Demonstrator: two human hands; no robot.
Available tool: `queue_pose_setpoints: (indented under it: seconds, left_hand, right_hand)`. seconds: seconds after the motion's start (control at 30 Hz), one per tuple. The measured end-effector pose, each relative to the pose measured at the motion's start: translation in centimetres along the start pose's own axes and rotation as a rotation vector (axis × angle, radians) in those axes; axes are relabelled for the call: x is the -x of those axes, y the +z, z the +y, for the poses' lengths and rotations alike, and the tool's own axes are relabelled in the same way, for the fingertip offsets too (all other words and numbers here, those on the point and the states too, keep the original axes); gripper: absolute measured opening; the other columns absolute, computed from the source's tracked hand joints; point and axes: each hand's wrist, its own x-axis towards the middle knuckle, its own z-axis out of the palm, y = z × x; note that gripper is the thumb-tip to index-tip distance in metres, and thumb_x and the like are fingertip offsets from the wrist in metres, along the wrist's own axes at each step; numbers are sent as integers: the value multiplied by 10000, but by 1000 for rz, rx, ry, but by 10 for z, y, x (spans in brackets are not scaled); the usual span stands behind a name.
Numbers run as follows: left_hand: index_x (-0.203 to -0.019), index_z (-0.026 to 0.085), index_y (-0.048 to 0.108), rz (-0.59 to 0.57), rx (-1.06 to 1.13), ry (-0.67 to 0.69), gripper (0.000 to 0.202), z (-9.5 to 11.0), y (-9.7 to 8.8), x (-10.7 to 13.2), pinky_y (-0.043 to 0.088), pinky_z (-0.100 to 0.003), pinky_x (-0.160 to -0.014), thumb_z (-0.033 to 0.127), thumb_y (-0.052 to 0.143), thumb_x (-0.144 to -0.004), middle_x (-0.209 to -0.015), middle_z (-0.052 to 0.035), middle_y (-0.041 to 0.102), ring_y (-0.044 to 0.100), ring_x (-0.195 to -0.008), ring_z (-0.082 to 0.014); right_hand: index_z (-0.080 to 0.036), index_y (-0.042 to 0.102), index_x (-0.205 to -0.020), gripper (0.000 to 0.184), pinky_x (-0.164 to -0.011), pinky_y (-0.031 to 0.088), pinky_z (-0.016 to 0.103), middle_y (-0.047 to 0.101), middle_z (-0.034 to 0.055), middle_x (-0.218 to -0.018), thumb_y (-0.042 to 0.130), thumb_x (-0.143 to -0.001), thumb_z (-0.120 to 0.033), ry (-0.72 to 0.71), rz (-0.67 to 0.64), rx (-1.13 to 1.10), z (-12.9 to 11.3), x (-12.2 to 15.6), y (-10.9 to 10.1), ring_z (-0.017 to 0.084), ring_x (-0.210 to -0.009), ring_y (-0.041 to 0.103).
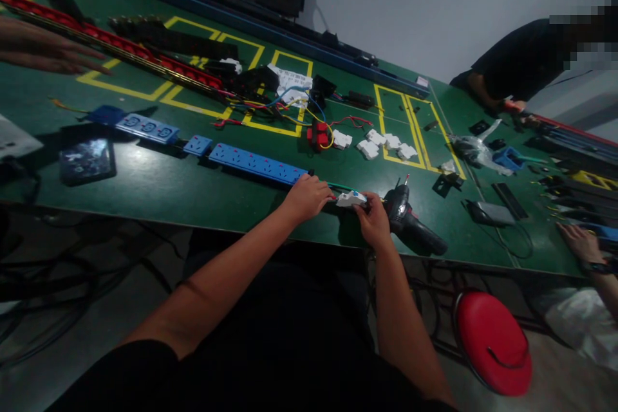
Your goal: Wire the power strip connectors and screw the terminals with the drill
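While left hand [309, 196] grips the blue strip [255, 164], right hand [371, 219] pinches a white module [351, 199].

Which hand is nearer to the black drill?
Right. The right hand, holding a white part, lies beside the drill; the left hand is farther, by the blue strip.

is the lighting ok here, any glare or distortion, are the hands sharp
Head view: dim, uneven light, a soft sheen on the green table by the blue socket strip; frame tilted, edges bent; left hand and right hand at the white part fairly sharp; pixelated patch top right.
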Motion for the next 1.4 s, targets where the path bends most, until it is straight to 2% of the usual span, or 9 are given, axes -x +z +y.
queue_pose_setpoints:
  seconds: [0.23, 0.43, 0.6, 0.73, 0.87, 1.0, 1.17, 1.3, 1.4]
  left_hand:
    - [-1112, 244, 779, -4, -31, -8, 232, 2, -3, 2, 373, -453, -905, 324, 561, -1098, -1082, -75, 761, 613, -1039, -283]
    - [-1319, 234, 713, -24, -78, -12, 363, 13, -10, 1, 391, -475, -920, 456, 647, -1038, -1217, -100, 738, 605, -1117, -318]
    - [-1176, 233, 736, -62, -74, -24, 229, 16, -9, -7, 391, -457, -889, 394, 614, -1069, -1164, -81, 751, 613, -1094, -305]
    - [-1163, 239, 724, -60, -48, -25, 189, 15, -9, -8, 386, -437, -882, 373, 634, -1064, -1158, -70, 750, 617, -1092, -293]
    - [-1146, 237, 716, -61, -46, -23, 184, 15, -9, -7, 390, -432, -875, 383, 662, -1048, -1175, -75, 738, 615, -1086, -292]
    - [-1139, 230, 718, -52, -42, -15, 169, 16, -9, -7, 394, -436, -878, 357, 672, -1037, -1162, -74, 730, 614, -1079, -292]
    - [-1144, 236, 724, -43, -28, -11, 149, 15, -10, -5, 393, -428, -883, 319, 675, -1029, -1161, -64, 735, 614, -1087, -287]
    - [-1141, 228, 725, -30, -26, -4, 165, 13, -9, -3, 397, -431, -890, 323, 697, -1009, -1158, -60, 737, 611, -1094, -294]
    - [-1138, 221, 725, -21, -26, 6, 188, 11, -8, -2, 399, -430, -886, 344, 717, -996, -1156, -61, 736, 612, -1090, -295]
  right_hand:
    - [-240, 582, -1301, 425, -1028, 574, 462, 731, 113, -1202, 665, -958, -476, 10, 34, 1, -4, 0, 10, 281, -1084, 724]
    - [-198, 613, -1307, 431, -977, 582, 461, 750, 127, -1178, 654, -960, -450, 4, 70, 108, -14, 5, 11, 284, -1032, 732]
    - [-211, 635, -1360, 434, -1055, 567, 501, 757, 137, -1259, 623, -980, -421, -2, 51, 185, -28, 11, 9, 298, -1118, 732]
    - [-238, 563, -1524, 543, -1130, 543, 515, 702, 137, -1433, 604, -1006, -395, -45, -38, 200, -40, 24, -21, 290, -1241, 710]
    - [-230, 530, -1560, 575, -1215, 448, 583, 646, 148, -1510, 540, -998, -350, 13, 139, 476, -26, 42, -82, 334, -1386, 606]
    - [-151, 479, -1597, 707, -1253, 357, 644, 546, 211, -1589, 555, -928, -371, 126, -70, 789, 7, 52, -127, 420, -1480, 489]
    - [-202, 370, -1671, 843, -1160, 451, 567, 559, 191, -1563, 618, -874, -321, 149, -198, 967, 22, 51, -139, 395, -1354, 587]
    - [-168, 488, -1596, 733, -1041, 526, 491, 688, 200, -1372, 624, -919, -417, 207, -82, 1050, 17, 52, -133, 364, -1215, 678]
    - [-240, 580, -1539, 704, -952, 572, 479, 739, 167, -1336, 665, -890, -500, 361, 64, 1023, 8, 60, -131, 369, -1167, 727]
